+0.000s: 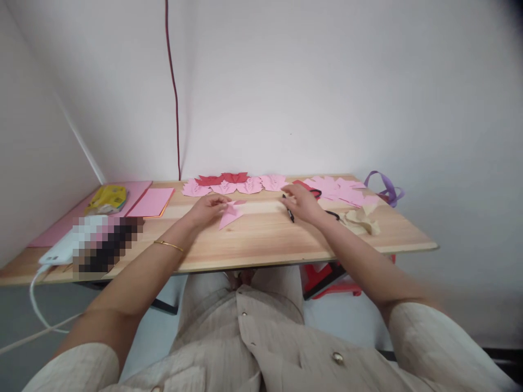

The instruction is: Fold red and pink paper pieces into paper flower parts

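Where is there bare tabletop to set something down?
Between the pink paper in the left hand and the black pen, to the near edge, and at the front right corner past the crumpled beige scrap. Crowded: the back, with pink cutouts; the left, around the yellow packet.

Pink paper (231, 215), black pen (289, 210)
The paper's sharp corner points toward the table's (261, 242) front edge; the pen slants nearby.

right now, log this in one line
left hand: holds pink paper piece | right hand: at black pen, grip unclear | behind: red cutouts
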Tool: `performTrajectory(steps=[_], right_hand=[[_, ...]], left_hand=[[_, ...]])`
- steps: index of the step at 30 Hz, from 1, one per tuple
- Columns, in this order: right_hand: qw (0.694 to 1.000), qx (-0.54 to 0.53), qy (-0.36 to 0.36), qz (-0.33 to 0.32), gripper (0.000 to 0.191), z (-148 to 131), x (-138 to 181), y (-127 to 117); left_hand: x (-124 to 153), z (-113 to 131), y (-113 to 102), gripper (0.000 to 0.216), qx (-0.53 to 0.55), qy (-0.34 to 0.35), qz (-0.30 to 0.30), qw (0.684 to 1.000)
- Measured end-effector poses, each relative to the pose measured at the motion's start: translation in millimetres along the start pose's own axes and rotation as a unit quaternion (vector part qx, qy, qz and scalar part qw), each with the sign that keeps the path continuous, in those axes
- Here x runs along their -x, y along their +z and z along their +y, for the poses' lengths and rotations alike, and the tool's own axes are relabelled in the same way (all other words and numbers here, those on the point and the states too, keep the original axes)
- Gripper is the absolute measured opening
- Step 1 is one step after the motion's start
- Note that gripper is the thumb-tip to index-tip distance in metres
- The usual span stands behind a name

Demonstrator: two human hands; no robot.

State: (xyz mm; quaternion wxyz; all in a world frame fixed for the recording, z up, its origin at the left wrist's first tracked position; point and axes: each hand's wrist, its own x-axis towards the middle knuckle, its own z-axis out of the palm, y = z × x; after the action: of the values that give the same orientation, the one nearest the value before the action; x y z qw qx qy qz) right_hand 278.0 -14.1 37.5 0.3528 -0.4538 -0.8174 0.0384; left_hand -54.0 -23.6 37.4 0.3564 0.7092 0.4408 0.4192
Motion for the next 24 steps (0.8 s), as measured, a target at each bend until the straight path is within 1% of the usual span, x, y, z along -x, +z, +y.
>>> performTrajectory(steps=[1,2,3,4,5,7,8,9,10,11,13,14,15,16,17,18,19,20,21,22,23,24], right_hand=[[0.998,-0.053,-0.027,-0.009,0.04,-17,-8,8],[0.994,-0.092,-0.054,-0.024,0.045,-33,-14,16],[0.989,-0.118,-0.076,-0.046,0.043,-47,-20,23],[0.986,-0.131,-0.085,-0.061,0.034,-57,-25,28],[0.984,-0.131,-0.089,-0.081,0.027,-63,-30,32],[0.989,-0.11,-0.067,-0.076,0.026,-59,-36,33],[0.994,-0.088,-0.041,-0.057,0.026,-49,-39,29],[0.998,-0.058,0.002,-0.031,0.026,-35,-41,24],[0.999,-0.023,0.048,-0.008,0.028,-18,-42,16],[0.995,0.015,0.099,0.012,0.031,1,-43,7],[0.975,0.094,0.198,0.022,0.038,41,-42,-14],[0.96,0.134,0.245,0.019,0.041,59,-40,-25],[0.944,0.167,0.284,0.002,0.042,73,-37,-35],[0.927,0.197,0.316,-0.034,0.041,84,-34,-44],[0.915,0.225,0.328,-0.075,0.039,89,-31,-50],[0.902,0.262,0.333,-0.084,0.038,90,-28,-54],[0.895,0.301,0.323,-0.064,0.037,86,-24,-55],[0.896,0.329,0.296,-0.034,0.037,77,-21,-53],[0.903,0.33,0.273,-0.036,0.036,65,-19,-47],[0.909,0.311,0.268,-0.071,0.035,51,-16,-40],[0.916,0.282,0.254,-0.126,0.04,36,-14,-30],[0.917,0.254,0.25,-0.181,0.042,21,-12,-20]], left_hand=[[-3,6,4,0.03,-0.005,0.002,-0.03,1.0],[-5,11,9,0.03,-0.012,0.007,-0.049,0.999],[-6,14,13,0.031,-0.014,0.012,-0.062,0.998],[-7,16,16,0.031,-0.012,0.015,-0.076,0.997],[-7,17,18,0.033,-0.014,0.018,-0.079,0.997],[-5,12,19,0.036,-0.03,0.02,-0.062,0.997],[-3,7,18,0.038,-0.047,0.018,-0.045,0.998],[-1,1,16,0.04,-0.072,0.014,-0.029,0.997],[1,-6,13,0.041,-0.102,0.014,-0.026,0.994],[2,-13,9,0.042,-0.128,0.026,-0.028,0.991],[4,-27,2,0.043,-0.188,0.061,-0.045,0.979],[4,-33,-1,0.043,-0.219,0.074,-0.054,0.971],[3,-37,-3,0.042,-0.244,0.092,-0.065,0.963],[3,-41,-4,0.041,-0.263,0.111,-0.076,0.955],[2,-44,-4,0.04,-0.28,0.129,-0.083,0.948],[2,-45,-3,0.039,-0.292,0.144,-0.086,0.942],[1,-46,-2,0.038,-0.303,0.156,-0.082,0.937],[1,-46,-1,0.036,-0.312,0.163,-0.074,0.933],[2,-45,1,0.035,-0.321,0.166,-0.064,0.93],[3,-44,2,0.034,-0.33,0.167,-0.056,0.928],[3,-43,3,0.034,-0.337,0.169,-0.051,0.925],[5,-42,4,0.033,-0.342,0.169,-0.047,0.923]])
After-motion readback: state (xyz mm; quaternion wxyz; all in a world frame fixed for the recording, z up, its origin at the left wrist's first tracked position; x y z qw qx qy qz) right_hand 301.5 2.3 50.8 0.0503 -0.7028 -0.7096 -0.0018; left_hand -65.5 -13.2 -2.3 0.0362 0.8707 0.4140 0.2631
